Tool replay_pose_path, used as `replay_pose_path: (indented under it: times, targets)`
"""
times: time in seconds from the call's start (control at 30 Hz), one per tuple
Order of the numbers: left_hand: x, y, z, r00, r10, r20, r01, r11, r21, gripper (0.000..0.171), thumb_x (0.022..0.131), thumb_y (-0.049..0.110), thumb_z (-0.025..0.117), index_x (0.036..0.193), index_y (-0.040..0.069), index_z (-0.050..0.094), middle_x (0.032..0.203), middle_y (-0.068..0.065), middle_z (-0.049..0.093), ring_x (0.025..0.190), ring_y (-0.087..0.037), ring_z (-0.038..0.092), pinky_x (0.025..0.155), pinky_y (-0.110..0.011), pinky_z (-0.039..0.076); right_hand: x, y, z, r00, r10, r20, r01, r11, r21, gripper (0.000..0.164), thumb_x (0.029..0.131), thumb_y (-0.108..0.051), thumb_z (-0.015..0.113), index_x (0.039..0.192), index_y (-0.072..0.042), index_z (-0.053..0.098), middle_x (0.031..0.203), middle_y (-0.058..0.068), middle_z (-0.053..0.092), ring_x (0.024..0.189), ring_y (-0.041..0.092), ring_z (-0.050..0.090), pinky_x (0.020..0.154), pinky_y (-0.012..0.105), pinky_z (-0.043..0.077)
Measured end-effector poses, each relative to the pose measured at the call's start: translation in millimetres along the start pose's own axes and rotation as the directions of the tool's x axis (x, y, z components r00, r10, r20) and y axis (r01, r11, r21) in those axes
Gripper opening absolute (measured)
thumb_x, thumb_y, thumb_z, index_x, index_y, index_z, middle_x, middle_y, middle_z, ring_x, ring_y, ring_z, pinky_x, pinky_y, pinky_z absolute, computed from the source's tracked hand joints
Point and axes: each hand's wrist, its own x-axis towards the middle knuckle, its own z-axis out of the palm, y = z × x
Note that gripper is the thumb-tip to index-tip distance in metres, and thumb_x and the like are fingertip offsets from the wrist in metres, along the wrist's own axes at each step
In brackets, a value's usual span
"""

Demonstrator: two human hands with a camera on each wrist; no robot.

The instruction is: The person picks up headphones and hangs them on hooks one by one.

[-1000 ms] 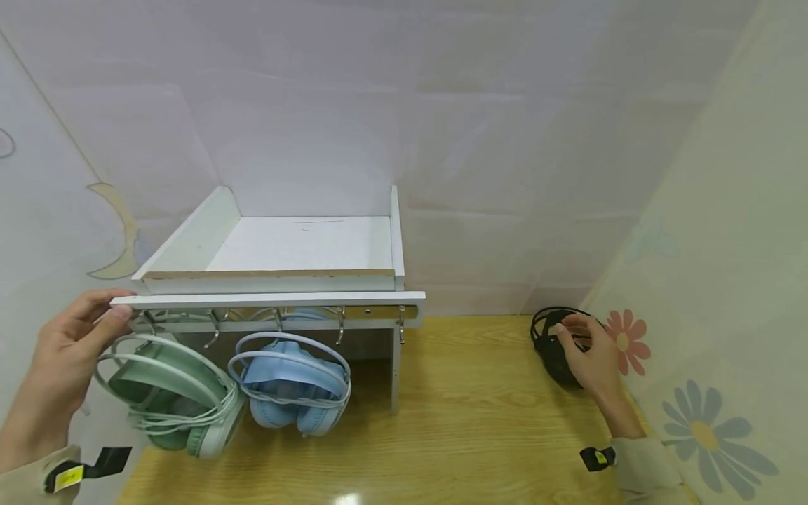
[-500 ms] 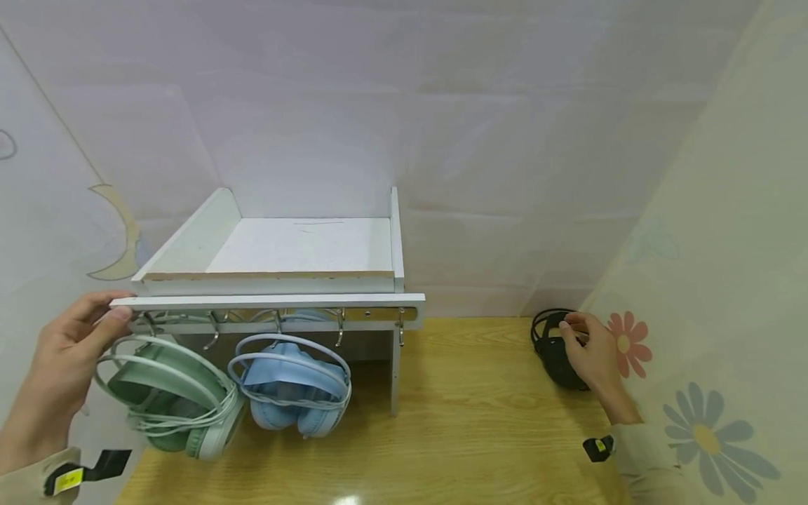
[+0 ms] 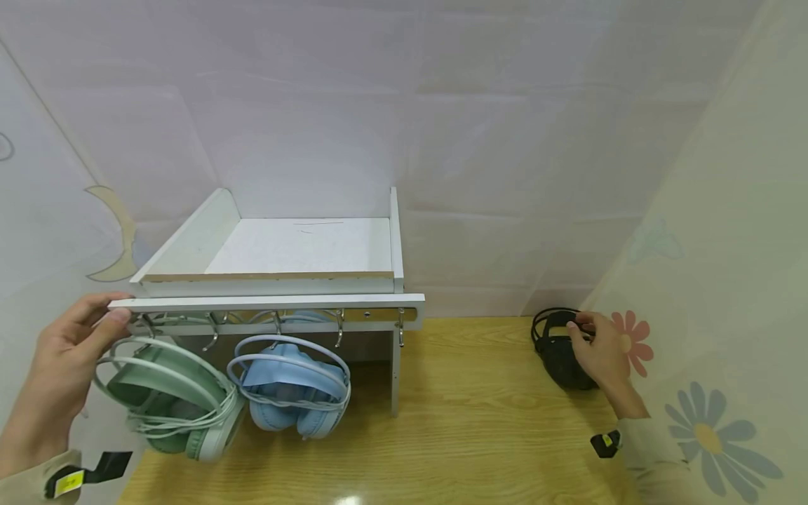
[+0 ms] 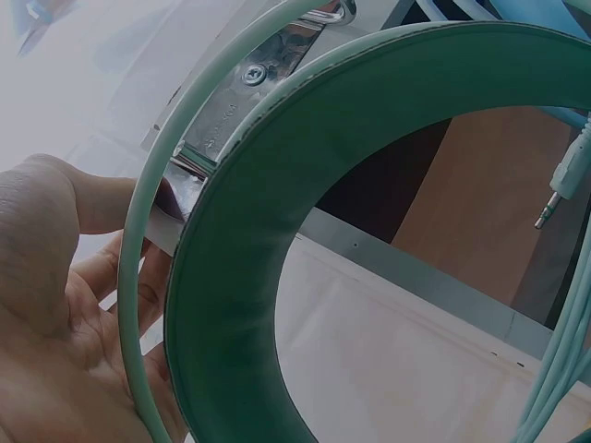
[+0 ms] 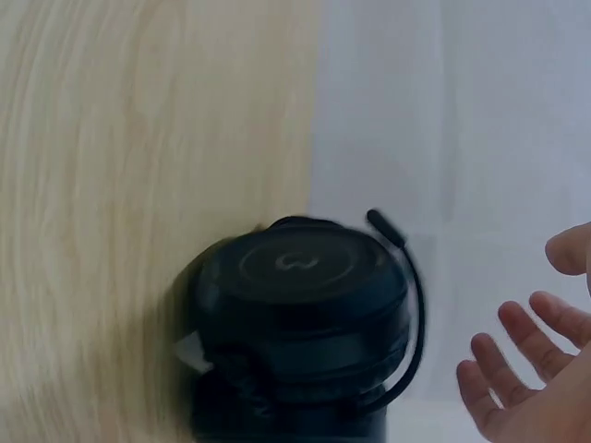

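At the left, my left hand pinches the end of a white rail fitted with several metal hooks. Green headphones with a bundled cable hang from the rail close to that hand. Their padded band and loose plug show in the left wrist view. Blue headphones hang to their right. On the far right, a black headset rests on the table. My right hand is beside it with fingers loosely spread, apart from it in the right wrist view, where a microphone boom sticks out.
The rail runs along the front of a white shelf unit with an open top tray. Both stand at the left of the wooden table. A pale wall sheet lies behind, and a flower-patterned sheet closes the right side.
My right hand has drifted slightly right, away from the black headset, uncovering more of it. The left hand has stayed on the rail, and both hanging headphones look unmoved.
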Motion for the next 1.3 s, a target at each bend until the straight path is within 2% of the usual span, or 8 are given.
replay_pose_path:
  times: [0.07, 0.13, 0.3, 0.37, 0.57, 0.8, 1.03, 1.3]
  targets:
    - [0.1, -0.2, -0.3, 1.000, 0.002, -0.001, -0.002, 1.000, -0.006, 0.031, 0.108, -0.007, 0.052, 0.133, 0.004, 0.067, 0.113, 0.009, 0.077, 0.096, 0.000, 0.071, 0.083, -0.008, 0.053, 1.1, 3.0, -0.7, 1.000, 0.023, 0.001, -0.023, 1.000, -0.012, 0.037, 0.110, -0.020, 0.059, 0.134, 0.007, 0.061, 0.129, 0.030, 0.064, 0.116, 0.049, 0.062, 0.084, 0.035, 0.050]
    - [0.4, -0.4, -0.4, 1.000, 0.004, 0.000, -0.004, 1.000, -0.014, 0.031, 0.108, -0.008, 0.052, 0.133, 0.003, 0.067, 0.113, 0.008, 0.077, 0.097, 0.000, 0.071, 0.083, -0.008, 0.053, 2.0, 7.3, -0.5, 0.999, 0.049, 0.004, -0.048, 0.999, -0.019, 0.037, 0.110, -0.021, 0.058, 0.134, 0.007, 0.061, 0.130, 0.030, 0.064, 0.118, 0.049, 0.062, 0.084, 0.035, 0.049]
    - [0.8, -0.5, 0.4, 1.000, 0.010, 0.002, -0.010, 1.000, -0.023, 0.031, 0.108, -0.009, 0.052, 0.133, 0.002, 0.067, 0.113, 0.007, 0.077, 0.096, 0.000, 0.072, 0.082, -0.009, 0.054, 5.2, 20.6, 1.2, 0.997, 0.074, 0.002, -0.074, 0.996, -0.040, 0.038, 0.109, -0.020, 0.058, 0.134, 0.009, 0.060, 0.130, 0.033, 0.063, 0.120, 0.053, 0.061, 0.091, 0.062, 0.052]
    - [0.8, 0.1, 0.9, 1.000, 0.013, 0.003, -0.013, 1.000, -0.013, 0.031, 0.108, -0.009, 0.052, 0.133, 0.001, 0.067, 0.113, 0.008, 0.077, 0.095, 0.000, 0.072, 0.081, -0.009, 0.054, 6.7, 25.6, 0.8, 0.997, 0.075, 0.005, -0.075, 0.997, -0.034, 0.039, 0.109, -0.019, 0.058, 0.135, 0.010, 0.060, 0.131, 0.034, 0.061, 0.120, 0.055, 0.060, 0.092, 0.068, 0.050]
    - [1.8, 0.2, 3.7, 1.000, 0.026, 0.010, -0.026, 0.999, 0.035, 0.030, 0.108, -0.009, 0.052, 0.133, 0.000, 0.066, 0.113, 0.008, 0.076, 0.098, 0.000, 0.069, 0.083, -0.009, 0.053, 7.6, 33.7, -6.0, 0.994, 0.110, 0.015, -0.110, 0.994, -0.012, 0.041, 0.110, -0.021, 0.056, 0.137, 0.010, 0.056, 0.134, 0.033, 0.056, 0.119, 0.057, 0.057, 0.091, 0.065, 0.048]
    - [0.3, 0.5, 1.8, 1.000, 0.017, 0.002, -0.017, 0.998, 0.063, 0.030, 0.108, -0.008, 0.052, 0.133, 0.001, 0.066, 0.114, 0.009, 0.076, 0.100, 0.000, 0.069, 0.084, -0.008, 0.051, 14.5, 40.6, -9.5, 0.975, 0.196, 0.104, -0.197, 0.980, -0.001, 0.057, 0.113, -0.033, 0.046, 0.148, 0.012, 0.045, 0.146, 0.040, 0.048, 0.130, 0.062, 0.049, 0.098, 0.075, 0.046]
    - [-1.8, 2.0, 0.9, 1.000, 0.018, -0.013, -0.016, 0.995, 0.099, 0.030, 0.108, -0.007, 0.052, 0.134, 0.003, 0.066, 0.115, 0.011, 0.075, 0.100, 0.001, 0.068, 0.085, -0.007, 0.050, 21.7, 48.4, -4.9, 0.965, 0.253, 0.076, -0.250, 0.967, -0.037, 0.056, 0.113, -0.029, 0.045, 0.147, 0.015, 0.045, 0.142, 0.041, 0.050, 0.128, 0.060, 0.051, 0.096, 0.074, 0.049]
    - [-0.2, 3.3, 3.8, 1.000, 0.013, -0.004, -0.013, 1.000, 0.027, 0.029, 0.108, -0.008, 0.053, 0.132, 0.000, 0.066, 0.113, 0.008, 0.076, 0.099, -0.001, 0.069, 0.084, -0.009, 0.052, 21.5, 57.6, -3.4, 0.955, 0.283, 0.094, -0.281, 0.959, -0.032, 0.058, 0.114, -0.031, 0.040, 0.147, 0.017, 0.042, 0.142, 0.044, 0.047, 0.129, 0.063, 0.048, 0.097, 0.075, 0.047]
